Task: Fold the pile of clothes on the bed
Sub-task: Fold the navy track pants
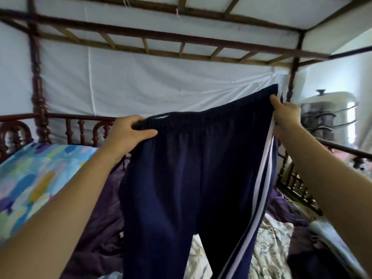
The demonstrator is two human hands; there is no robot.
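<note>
A pair of navy track trousers (191,178) with white side stripes hangs in the air in front of me, legs dangling over the bed. My left hand (128,131) grips the left end of the elastic waistband. At the right end my right hand (283,115) pinches the waistband, raised a little higher. Purple cloth (100,228) lies crumpled on the bed below, partly hidden by the trousers. A pale patterned cloth (269,244) lies under the legs at the lower right.
A colourful blue-patterned cover (34,178) lies at the left. Dark turned wooden rails (80,129) and posts ring the bed, with a white canopy above. Stacked metal pots (330,113) stand past the right rail. A dark garment (314,264) lies at the lower right.
</note>
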